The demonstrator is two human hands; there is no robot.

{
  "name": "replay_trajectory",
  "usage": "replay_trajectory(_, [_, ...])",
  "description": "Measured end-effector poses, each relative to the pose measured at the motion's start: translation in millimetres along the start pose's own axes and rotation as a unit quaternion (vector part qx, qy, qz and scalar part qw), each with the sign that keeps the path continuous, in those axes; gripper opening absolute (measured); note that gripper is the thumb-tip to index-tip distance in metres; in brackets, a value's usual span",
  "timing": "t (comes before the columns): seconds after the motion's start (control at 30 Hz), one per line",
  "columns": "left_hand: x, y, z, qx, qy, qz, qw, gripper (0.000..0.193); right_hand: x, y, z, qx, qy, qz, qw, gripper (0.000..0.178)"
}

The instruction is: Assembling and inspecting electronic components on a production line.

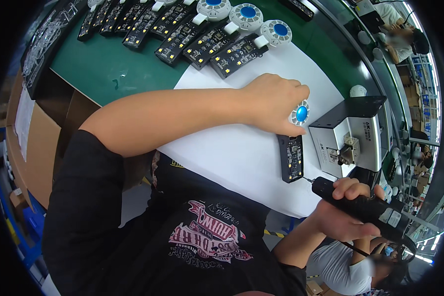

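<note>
My left hand [274, 101] grips a white round part [301, 114] with a blue centre between thumb and fingers. Just below it lies a black circuit board module [293, 158] with small yellowish squares, its upper end partly hidden by the hand. Wrapped in the fingers of my right hand [348, 217] is a black electric screwdriver [380, 212], tilted with its thin bit pointing left. The bit's tip is close to the module's lower right corner; whether they touch I cannot tell.
A silver and black screw feeder [330, 148] stands right of the module. Several similar modules [237, 54] with white round parts line the far side. A white sheet [222, 153] covers part of the green table [118, 74]. Cardboard boxes [37, 148] stand left; other people sit at right.
</note>
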State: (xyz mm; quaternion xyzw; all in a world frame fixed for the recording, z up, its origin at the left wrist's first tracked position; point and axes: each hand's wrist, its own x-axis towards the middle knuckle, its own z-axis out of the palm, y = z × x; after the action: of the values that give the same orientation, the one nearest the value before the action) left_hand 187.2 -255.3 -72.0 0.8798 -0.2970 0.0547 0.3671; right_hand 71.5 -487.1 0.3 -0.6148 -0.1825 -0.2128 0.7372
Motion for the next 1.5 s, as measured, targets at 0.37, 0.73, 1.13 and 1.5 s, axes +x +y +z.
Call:
replay_trajectory(0.37, [4.3,0.5,-9.5,0.003,-0.037,0.02,0.999,0.059,26.1,-16.7,5.9,0.019,-0.018,-0.039,0.999,0.084])
replay_trajectory(0.73, [3.4,-0.3,-10.0,0.015,-0.017,-0.013,1.0,0.061,50.9,-3.6,1.6,-0.054,0.075,-0.074,0.993,0.086])
replay_trajectory(1.13, [3.2,-6.9,-2.8,0.018,0.016,0.01,1.0,0.06,-8.2,-7.4,7.2,0.052,-0.023,-0.016,0.998,0.086])
replay_trajectory(1.5, [6.2,-2.6,-5.8,0.03,-0.007,-0.012,0.999,0.06,-5.0,1.2,14.5,0.066,-0.044,0.006,0.997,0.086])
